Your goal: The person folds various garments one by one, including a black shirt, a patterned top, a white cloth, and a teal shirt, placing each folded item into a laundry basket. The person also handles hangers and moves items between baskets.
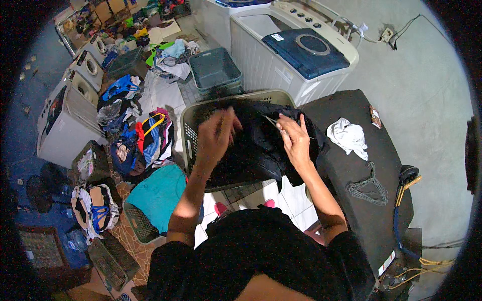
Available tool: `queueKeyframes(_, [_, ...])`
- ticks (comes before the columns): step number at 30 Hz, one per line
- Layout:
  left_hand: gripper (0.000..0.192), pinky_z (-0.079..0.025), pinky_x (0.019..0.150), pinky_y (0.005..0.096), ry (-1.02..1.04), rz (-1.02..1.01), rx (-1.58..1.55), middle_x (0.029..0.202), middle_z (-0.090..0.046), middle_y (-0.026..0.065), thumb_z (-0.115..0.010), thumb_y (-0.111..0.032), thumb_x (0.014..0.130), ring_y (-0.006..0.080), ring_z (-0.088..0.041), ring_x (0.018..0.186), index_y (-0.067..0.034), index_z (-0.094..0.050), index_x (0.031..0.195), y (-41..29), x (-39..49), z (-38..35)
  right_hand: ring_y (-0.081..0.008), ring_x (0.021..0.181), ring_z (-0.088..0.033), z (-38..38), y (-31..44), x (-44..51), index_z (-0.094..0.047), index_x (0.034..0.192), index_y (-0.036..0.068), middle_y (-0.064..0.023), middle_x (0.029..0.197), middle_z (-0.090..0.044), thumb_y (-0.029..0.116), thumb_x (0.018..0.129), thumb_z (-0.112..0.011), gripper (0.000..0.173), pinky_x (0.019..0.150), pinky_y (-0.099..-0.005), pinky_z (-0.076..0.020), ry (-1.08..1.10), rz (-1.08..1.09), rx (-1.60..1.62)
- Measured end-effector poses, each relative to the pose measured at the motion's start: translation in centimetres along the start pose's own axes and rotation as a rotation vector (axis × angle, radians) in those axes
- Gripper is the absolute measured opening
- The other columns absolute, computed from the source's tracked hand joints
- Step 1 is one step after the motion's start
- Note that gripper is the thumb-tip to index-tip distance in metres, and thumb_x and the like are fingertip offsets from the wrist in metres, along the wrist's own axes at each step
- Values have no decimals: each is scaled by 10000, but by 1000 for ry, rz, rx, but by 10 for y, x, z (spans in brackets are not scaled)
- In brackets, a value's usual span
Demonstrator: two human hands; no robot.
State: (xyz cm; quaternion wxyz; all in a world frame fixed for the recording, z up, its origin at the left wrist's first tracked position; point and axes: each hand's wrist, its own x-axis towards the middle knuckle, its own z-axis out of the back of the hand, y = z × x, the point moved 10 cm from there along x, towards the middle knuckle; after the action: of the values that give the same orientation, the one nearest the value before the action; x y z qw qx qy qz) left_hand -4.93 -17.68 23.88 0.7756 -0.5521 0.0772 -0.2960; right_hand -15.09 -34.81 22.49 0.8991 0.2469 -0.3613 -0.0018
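Observation:
My right hand [295, 139] grips a thin wire hanger [270, 121] over a dark garment [260, 150]. That black cloth spreads across a large laundry basket [184, 129] with perforated sides and hangs over its near and right edges. Much of the hanger is hidden by my fingers and the cloth. My left hand [218, 129], blurred, is above the left part of the basket. Its fingers look a little apart, and I see nothing held in them.
A dark padded surface [339, 109] at right bears a crumpled white cloth [347, 137] and a bundle of wire hangers [369, 188]. Beyond the basket stand a grey tub [214, 69] and a twin-tub washing machine [260, 56]. Clothes piles [150, 139] and a basket with teal cloth [160, 193] lie left.

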Motion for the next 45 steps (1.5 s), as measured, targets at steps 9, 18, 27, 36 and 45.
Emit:
queueKeyframes(9, [751, -404, 461, 393, 439, 45, 621, 476, -514, 142, -529, -694, 699, 266, -531, 450, 35, -571, 524, 54, 66, -72, -245, 955, -580, -29, 27, -21, -612, 976, 34, -106, 1042, -581, 23, 769, -576, 210, 1052, -541, -174, 122, 102, -51])
queueKeyframes(18, [589, -452, 561, 420, 563, -34, 612, 601, -584, 194, -613, -532, 716, 315, -596, 585, 53, -608, 645, 104, 65, -89, -252, 1092, -519, -46, 34, -34, -603, 1026, 48, -107, 1079, -564, -34, 654, -599, 381, 1052, -568, -152, 163, 217, -21])
queueKeyframes(27, [398, -481, 538, 333, 921, 222, 782, 608, -625, 91, -594, -373, 775, 175, -605, 570, 3, -645, 656, 147, 55, -95, -254, 988, -560, -68, 36, -41, -601, 1043, 90, -96, 953, -592, -14, 643, -619, 414, 998, -496, -293, 267, 299, -63])
queueKeyframes(36, [286, -457, 712, 287, 327, 277, -128, 844, -621, 28, -496, -277, 892, 159, -575, 753, -20, -621, 907, 86, 45, -57, -408, 734, -564, -73, -19, -45, -550, 936, 13, -238, 759, -573, 155, 865, -513, 163, 590, -458, -443, 359, -247, 22])
queueKeyframes(45, [317, -374, 895, 351, 96, 243, -597, 1045, -542, 127, -635, -255, 795, 263, -501, 992, -23, -578, 1002, 83, 36, -84, -423, 762, -562, -83, -38, -46, -565, 885, 6, -264, 774, -568, 174, 887, -482, 187, 623, -476, -455, 354, -346, 20])
